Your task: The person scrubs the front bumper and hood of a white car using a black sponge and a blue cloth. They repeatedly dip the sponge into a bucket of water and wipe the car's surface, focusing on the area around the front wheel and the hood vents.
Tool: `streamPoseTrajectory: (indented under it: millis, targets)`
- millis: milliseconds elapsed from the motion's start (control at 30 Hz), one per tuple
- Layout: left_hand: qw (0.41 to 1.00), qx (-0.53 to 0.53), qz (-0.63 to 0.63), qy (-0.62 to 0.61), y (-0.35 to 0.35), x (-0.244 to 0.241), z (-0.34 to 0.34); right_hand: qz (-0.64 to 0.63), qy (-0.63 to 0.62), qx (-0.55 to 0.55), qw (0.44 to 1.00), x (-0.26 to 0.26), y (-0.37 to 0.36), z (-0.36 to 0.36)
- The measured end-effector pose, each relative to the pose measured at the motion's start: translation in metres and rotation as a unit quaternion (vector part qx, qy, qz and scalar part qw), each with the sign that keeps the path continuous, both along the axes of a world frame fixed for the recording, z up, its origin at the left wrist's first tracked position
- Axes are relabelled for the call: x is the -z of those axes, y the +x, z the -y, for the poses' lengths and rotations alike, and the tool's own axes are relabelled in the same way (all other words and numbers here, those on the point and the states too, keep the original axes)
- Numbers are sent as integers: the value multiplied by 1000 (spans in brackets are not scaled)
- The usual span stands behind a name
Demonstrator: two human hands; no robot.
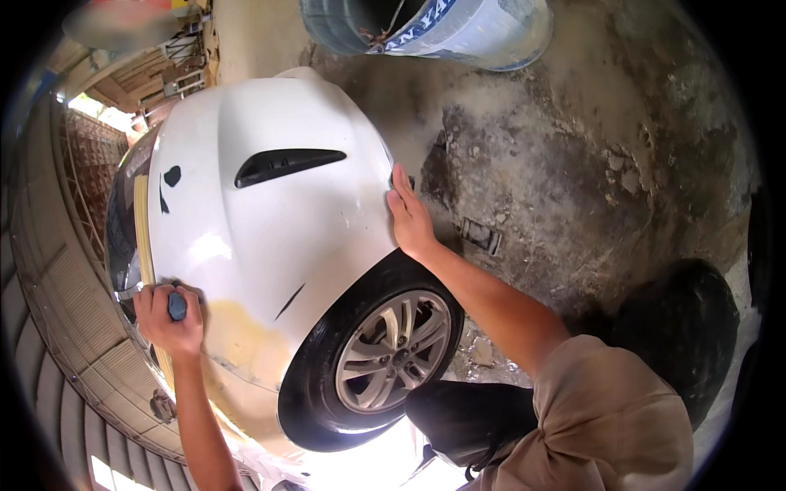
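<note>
My left hand (169,319) grips a blue-grey block (177,305), seen end-on between the curled fingers; its material is unclear. That hand is at the taped edge of a white car body panel (282,233). Yellowish masking tape (142,227) runs along this edge beside dark glass or a lamp. Just right of the fist lies a tan, filler-like patch (242,328). My right hand (410,218) rests with extended fingers on the panel's opposite edge, above the wheel arch, and holds nothing. A slot-shaped dark recess (288,164) and small black marks (172,176) interrupt the white surface.
The car's tyre and alloy wheel (393,362) stand close to my dark-trousered leg (466,417). A blue bucket (491,30) bearing writing lies at the top on the rough, stained concrete floor (565,166). A corrugated shutter or wall (61,368) curves along the left.
</note>
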State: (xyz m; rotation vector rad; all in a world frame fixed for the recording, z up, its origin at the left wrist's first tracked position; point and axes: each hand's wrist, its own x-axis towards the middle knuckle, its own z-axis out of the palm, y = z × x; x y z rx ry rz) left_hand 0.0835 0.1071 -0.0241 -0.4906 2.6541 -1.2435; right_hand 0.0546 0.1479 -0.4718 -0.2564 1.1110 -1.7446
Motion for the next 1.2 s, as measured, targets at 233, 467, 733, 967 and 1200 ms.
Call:
streamPoseTrajectory:
  millis: [233, 467, 733, 967, 1200]
  targets:
    - [1000, 6, 13, -1, 1, -1, 1, 8, -29, 23, 999, 8, -3, 17]
    - [1000, 8, 4, 3, -1, 0, 0, -99, 43, -7, 994, -12, -12, 20]
    - [1000, -13, 5, 0, 0, -1, -1, -166, 49, -50, 984, -14, 3, 2]
    - [1000, 0, 6, 8, 0, -1, 0, -130, 31, -1, 991, -9, -13, 30]
    - [1000, -8, 0, 15, -1, 0, -1, -198, 52, -61, 977, -12, -17, 19]
